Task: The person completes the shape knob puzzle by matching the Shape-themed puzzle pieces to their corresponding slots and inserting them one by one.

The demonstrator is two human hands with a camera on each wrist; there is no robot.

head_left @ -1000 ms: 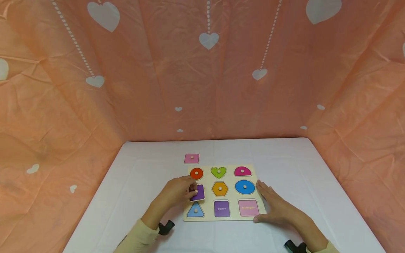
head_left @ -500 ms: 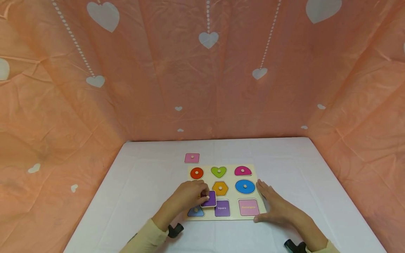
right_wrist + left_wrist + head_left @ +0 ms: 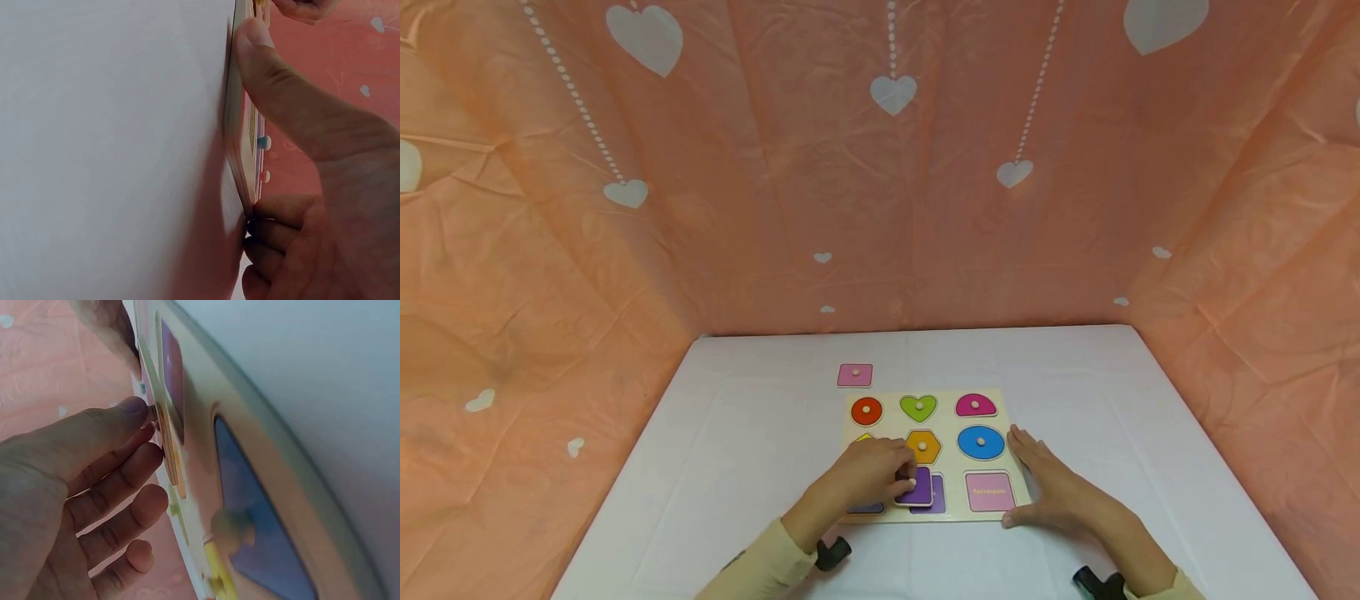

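My left hand (image 3: 872, 473) pinches the small knob of a purple square puzzle piece (image 3: 921, 493) between thumb and fingers. The piece is tilted over the wooden shape puzzle board (image 3: 955, 508), overlapping the purple recess marked "Square" (image 3: 938, 497). In the left wrist view the piece (image 3: 167, 447) shows edge-on, raised above the board, with the blue triangle piece (image 3: 265, 515) nearer the camera. My right hand (image 3: 1052, 492) rests along the board's right edge, fingers extended and thumb at the near corner; the right wrist view shows that thumb (image 3: 275, 75) against the board's edge.
A pink rectangle piece (image 3: 854, 376) lies on the white table (image 3: 760, 400) behind the board. The pink recess marked "Rectangular" (image 3: 990, 493) is bare. Red circle (image 3: 867, 411), green heart (image 3: 918, 407), orange hexagon (image 3: 925, 445) and blue oval (image 3: 981, 442) pieces sit in the board.
My left hand has carried the purple square piece from the board's left side rightward and nearer, over the purple recess. A yellow piece's tip shows behind the hand. The right hand has stayed put.
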